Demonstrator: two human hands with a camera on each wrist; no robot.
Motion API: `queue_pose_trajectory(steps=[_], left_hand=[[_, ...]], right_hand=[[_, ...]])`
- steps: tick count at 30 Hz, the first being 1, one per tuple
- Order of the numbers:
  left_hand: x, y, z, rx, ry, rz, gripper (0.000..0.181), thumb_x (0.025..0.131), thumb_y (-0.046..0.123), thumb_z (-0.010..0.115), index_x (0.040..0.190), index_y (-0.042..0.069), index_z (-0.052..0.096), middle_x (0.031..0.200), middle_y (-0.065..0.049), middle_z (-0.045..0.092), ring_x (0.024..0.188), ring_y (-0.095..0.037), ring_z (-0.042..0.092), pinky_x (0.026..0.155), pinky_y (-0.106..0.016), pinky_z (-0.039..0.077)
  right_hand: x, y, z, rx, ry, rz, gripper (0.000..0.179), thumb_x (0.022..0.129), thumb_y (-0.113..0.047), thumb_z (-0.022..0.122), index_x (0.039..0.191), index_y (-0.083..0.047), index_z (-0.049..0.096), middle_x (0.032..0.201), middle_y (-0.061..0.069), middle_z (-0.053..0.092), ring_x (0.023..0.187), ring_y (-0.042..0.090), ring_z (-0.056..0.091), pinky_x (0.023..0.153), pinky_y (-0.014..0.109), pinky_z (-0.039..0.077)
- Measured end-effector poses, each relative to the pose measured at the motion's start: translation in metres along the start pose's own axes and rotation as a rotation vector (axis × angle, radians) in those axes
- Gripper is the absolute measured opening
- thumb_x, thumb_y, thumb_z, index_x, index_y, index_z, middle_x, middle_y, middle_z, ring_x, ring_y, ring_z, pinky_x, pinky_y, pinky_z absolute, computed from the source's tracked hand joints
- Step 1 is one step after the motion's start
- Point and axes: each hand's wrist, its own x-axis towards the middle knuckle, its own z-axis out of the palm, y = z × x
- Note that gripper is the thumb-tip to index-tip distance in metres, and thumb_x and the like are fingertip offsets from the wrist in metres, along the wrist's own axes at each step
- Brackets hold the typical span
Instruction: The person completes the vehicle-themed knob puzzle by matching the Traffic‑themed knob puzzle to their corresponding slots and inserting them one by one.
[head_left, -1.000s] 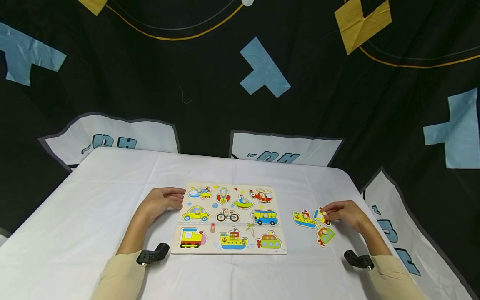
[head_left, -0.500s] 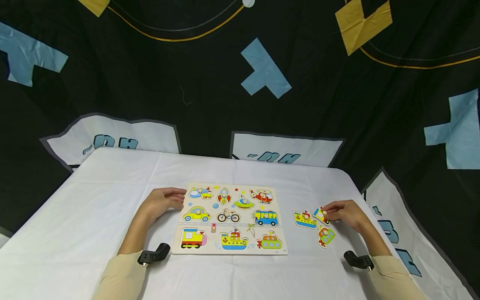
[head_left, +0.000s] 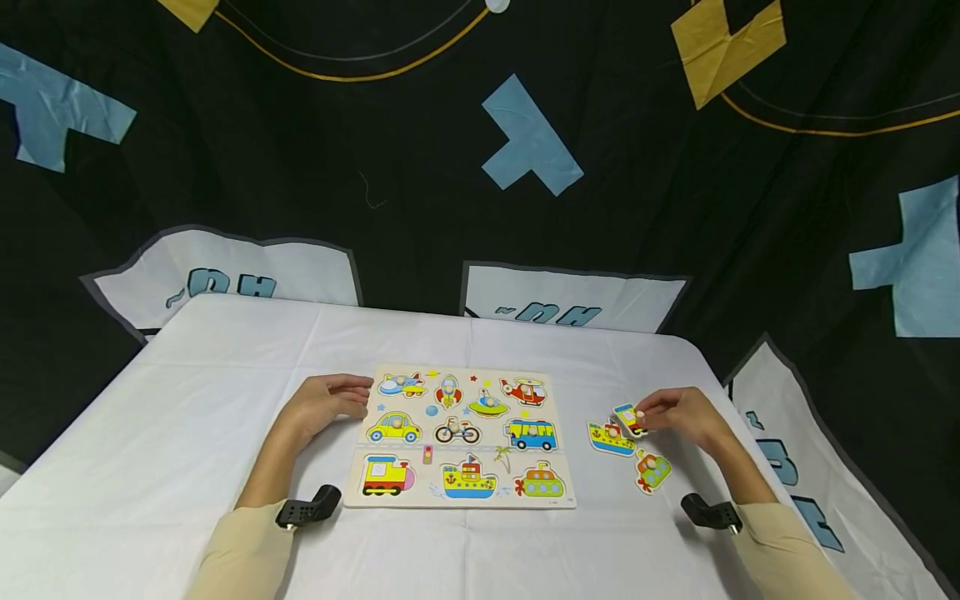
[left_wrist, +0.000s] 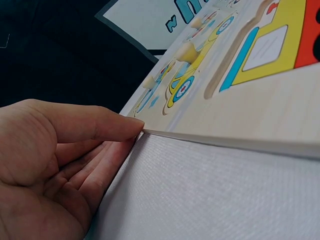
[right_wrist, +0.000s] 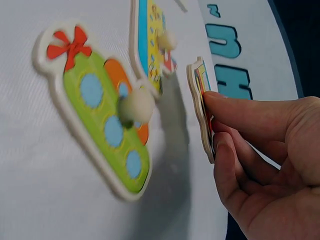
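Note:
My right hand (head_left: 681,417) pinches the train puzzle piece (head_left: 627,418) by its knob; the piece is tilted above the table, seen edge-on in the right wrist view. Below it lie the boat piece (head_left: 609,440), partly overlapped by the train piece, and a green submarine piece (right_wrist: 95,117) with a round knob. The wooden puzzle board (head_left: 491,433) lies flat, with knobbed vehicles in its upper rows and knobless train, boat and submarine pictures along the bottom. At its left edge rests my left hand (head_left: 315,407), thumb tip touching the side and fingers loosely bent in the left wrist view.
A white cloth (head_left: 465,550) covers the table. Behind it hangs a dark backdrop (head_left: 405,183) with blue and yellow shapes. Each wrist carries a black camera mount, such as the one on the right wrist (head_left: 712,513).
My right hand has lifted the train piece from the table and shifted it slightly left and away, over the boat piece. The left hand and the board have stayed put.

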Motion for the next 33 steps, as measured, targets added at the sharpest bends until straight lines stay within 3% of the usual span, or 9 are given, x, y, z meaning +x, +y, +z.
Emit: queue_pose_trajectory(steps=[9, 16, 24, 33], left_hand=[[0.001, 0.000, 0.001, -0.003, 0.007, -0.002, 0.054, 0.081, 0.007, 0.076, 0.134, 0.004, 0.065, 0.113, -0.011, 0.076, 0.098, -0.015, 0.070, 0.101, -0.042, 0.047], [0.000, -0.001, 0.001, -0.004, 0.003, -0.004, 0.053, 0.080, 0.007, 0.077, 0.132, 0.004, 0.066, 0.112, -0.010, 0.076, 0.096, -0.013, 0.070, 0.096, -0.036, 0.048], [0.000, 0.000, 0.000, -0.008, -0.003, 0.001, 0.054, 0.081, 0.007, 0.076, 0.133, 0.004, 0.065, 0.114, -0.011, 0.076, 0.098, -0.015, 0.070, 0.098, -0.040, 0.049], [-0.001, 0.001, 0.000, -0.004, -0.008, 0.010, 0.054, 0.081, 0.007, 0.076, 0.133, 0.003, 0.065, 0.115, -0.012, 0.075, 0.100, -0.016, 0.071, 0.097, -0.039, 0.049]], right_hand=[[0.003, -0.026, 0.007, 0.025, -0.046, -0.074, 0.025, 0.083, -0.013, 0.081, 0.102, 0.001, 0.074, 0.082, 0.004, 0.073, 0.076, 0.018, 0.064, 0.070, 0.035, 0.052], [0.008, -0.043, 0.017, -0.008, -0.064, -0.104, 0.023, 0.080, -0.017, 0.084, 0.096, -0.003, 0.074, 0.078, 0.002, 0.069, 0.076, 0.019, 0.059, 0.063, 0.033, 0.044], [0.013, -0.067, 0.036, -0.059, -0.111, -0.146, 0.023, 0.080, -0.018, 0.085, 0.095, -0.005, 0.075, 0.080, 0.002, 0.070, 0.077, 0.019, 0.060, 0.073, 0.036, 0.049], [0.015, -0.095, 0.065, -0.032, -0.181, -0.220, 0.021, 0.078, -0.014, 0.086, 0.091, -0.004, 0.073, 0.075, 0.003, 0.067, 0.068, 0.017, 0.061, 0.069, 0.037, 0.053]])
